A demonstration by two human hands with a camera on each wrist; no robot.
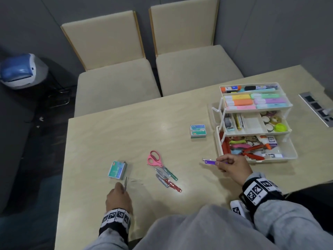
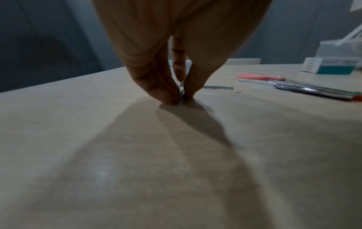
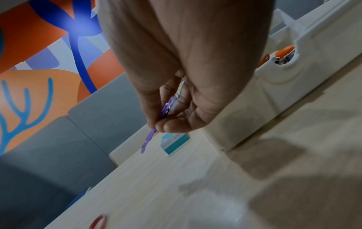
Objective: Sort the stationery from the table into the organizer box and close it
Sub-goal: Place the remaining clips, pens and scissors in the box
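The white tiered organizer box (image 1: 292,156) stands open at the table's right, full of highlighters, tape and tools. My right hand (image 1: 232,165) pinches a purple utility knife (image 1: 210,161) just left of the box, above the table; the right wrist view shows the purple utility knife (image 3: 149,136) sticking out past my fingertips. My left hand (image 1: 119,195) pinches a thin strip of staples (image 1: 125,183) against the table beside a teal staple box (image 1: 117,169). Pink scissors (image 1: 155,159) and several utility knives (image 1: 167,179) lie mid-table. A second staple box (image 1: 197,130) sits near the organizer.
Two cream chairs (image 1: 115,82) stand behind the table. A power socket panel (image 1: 317,109) is set into the table at far right. Another loose staple strip (image 1: 135,180) lies right of my left hand. The table edge runs close to my body.
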